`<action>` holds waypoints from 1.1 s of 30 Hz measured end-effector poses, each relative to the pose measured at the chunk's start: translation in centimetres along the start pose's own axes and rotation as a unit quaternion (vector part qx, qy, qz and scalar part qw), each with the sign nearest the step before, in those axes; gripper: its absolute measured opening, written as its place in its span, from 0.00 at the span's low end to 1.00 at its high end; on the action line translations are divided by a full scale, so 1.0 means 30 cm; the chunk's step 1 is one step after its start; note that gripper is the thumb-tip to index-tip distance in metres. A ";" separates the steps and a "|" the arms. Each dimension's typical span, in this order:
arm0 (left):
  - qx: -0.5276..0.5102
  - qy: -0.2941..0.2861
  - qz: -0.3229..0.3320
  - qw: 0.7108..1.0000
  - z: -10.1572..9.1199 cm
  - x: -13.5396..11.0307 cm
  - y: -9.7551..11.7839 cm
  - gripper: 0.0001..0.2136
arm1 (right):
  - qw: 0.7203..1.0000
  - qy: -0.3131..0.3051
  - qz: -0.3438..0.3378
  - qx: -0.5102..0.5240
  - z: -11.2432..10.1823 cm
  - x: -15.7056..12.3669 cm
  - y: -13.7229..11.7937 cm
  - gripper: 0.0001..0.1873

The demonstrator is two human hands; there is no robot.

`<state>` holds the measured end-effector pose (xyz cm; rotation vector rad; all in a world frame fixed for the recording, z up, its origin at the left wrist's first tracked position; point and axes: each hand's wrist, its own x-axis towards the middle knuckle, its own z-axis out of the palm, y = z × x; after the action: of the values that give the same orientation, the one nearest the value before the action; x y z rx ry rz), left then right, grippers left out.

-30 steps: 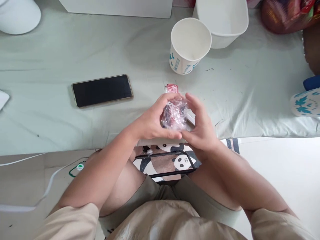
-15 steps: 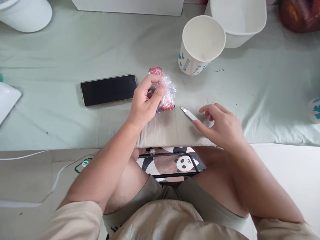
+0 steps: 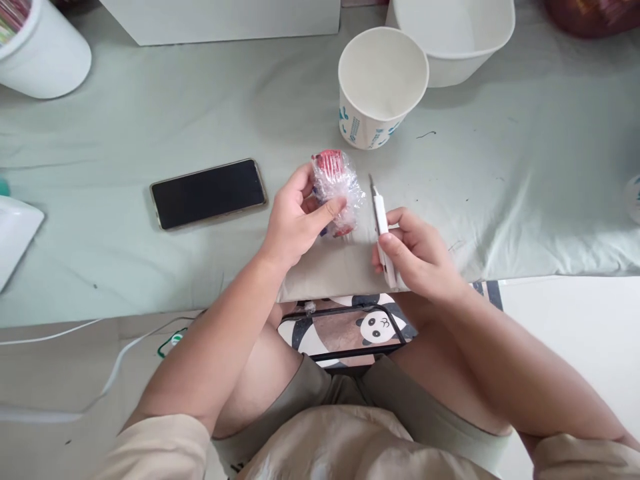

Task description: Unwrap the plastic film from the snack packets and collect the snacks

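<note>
My left hand (image 3: 300, 217) is closed around a bundle wrapped in clear plastic film (image 3: 336, 190). Red shows at both ends of the bundle, with a little blue at its left side; what lies inside the film I cannot make out. Just to the right, my right hand (image 3: 415, 250) grips a slim white utility knife (image 3: 381, 220) between thumb and fingers. Its narrow metal blade is out and points away from me, a small gap from the film.
Left of my hands lies a phone (image 3: 209, 193), screen dark. Beyond them stand a white paper cup (image 3: 383, 73) and a white tub (image 3: 453, 63). A white box (image 3: 225, 23) and a white container (image 3: 55, 57) are at the back. The table's front edge runs close below my wrists.
My right hand has picked the utility knife up off the table and turned it upright in view. My left hand has turned the wrapped bundle, showing more of its red end.
</note>
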<state>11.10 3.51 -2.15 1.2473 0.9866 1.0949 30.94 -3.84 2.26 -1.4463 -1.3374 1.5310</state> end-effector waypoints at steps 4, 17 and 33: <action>-0.005 -0.015 -0.004 1.000 0.026 -0.005 0.007 0.30 | 0.998 -0.009 0.020 0.054 0.039 0.014 0.007 0.27; -0.014 0.060 -0.003 0.998 0.035 -0.012 0.010 0.30 | 0.994 -0.042 0.093 0.050 0.065 -0.003 -0.023 0.29; -0.098 0.078 -0.021 0.992 -0.116 0.045 -0.006 0.21 | 0.927 0.150 -0.027 -0.342 -0.058 0.012 -0.013 0.20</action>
<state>8.00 5.57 -2.61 0.9891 0.9913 1.2400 32.48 -2.97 2.73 -1.9358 -1.7834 0.7674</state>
